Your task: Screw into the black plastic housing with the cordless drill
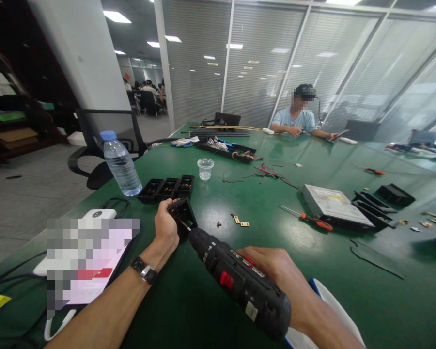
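Observation:
My left hand (166, 227) is closed around a small black plastic box (183, 212), tilted so that its open side faces right and toward me. My right hand (272, 264) grips a black cordless drill (236, 276), its fingers partly hidden behind the body. The drill's thin bit (185, 225) reaches into the box; whether it sits on a screw I cannot tell. Just beyond the left hand stand several similar black boxes (167, 188) with brassy parts inside. Small brass pieces (236, 219) and a tiny dark-gold part (219, 224) lie right of the held box.
A water bottle (120, 165), a clear plastic cup (205, 169), a phone (94, 271) and a white device (103, 214) surround the work. Rightward lie a screwdriver (314, 222) and a metal-cased unit (334, 206). A person (298, 118) sits across the green table (272, 182).

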Available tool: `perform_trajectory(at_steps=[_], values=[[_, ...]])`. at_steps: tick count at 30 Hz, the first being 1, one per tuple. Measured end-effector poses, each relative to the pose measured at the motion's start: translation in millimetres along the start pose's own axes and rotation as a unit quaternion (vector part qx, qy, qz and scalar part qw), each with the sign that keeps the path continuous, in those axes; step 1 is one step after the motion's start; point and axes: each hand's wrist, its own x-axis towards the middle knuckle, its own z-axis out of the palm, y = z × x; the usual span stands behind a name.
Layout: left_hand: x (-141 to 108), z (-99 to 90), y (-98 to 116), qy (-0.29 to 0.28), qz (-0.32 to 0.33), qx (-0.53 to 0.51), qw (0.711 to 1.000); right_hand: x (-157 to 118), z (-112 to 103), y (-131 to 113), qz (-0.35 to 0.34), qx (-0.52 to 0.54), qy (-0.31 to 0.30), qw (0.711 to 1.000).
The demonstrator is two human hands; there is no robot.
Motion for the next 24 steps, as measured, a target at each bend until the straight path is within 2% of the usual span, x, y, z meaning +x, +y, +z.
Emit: perform_trajectory(at_steps=[15,24], values=[[-0.3,0.0,0.6,-0.009,0.004,0.009,1.000,-0.7,0.4,0.8,-0.012,0.006,0.006,1.000],[1.0,-0.7,-0.8,0.010,0.000,0.011,1.000,0.3,-3.3,-3.5,0.000,0.018,-0.002,1.000]])
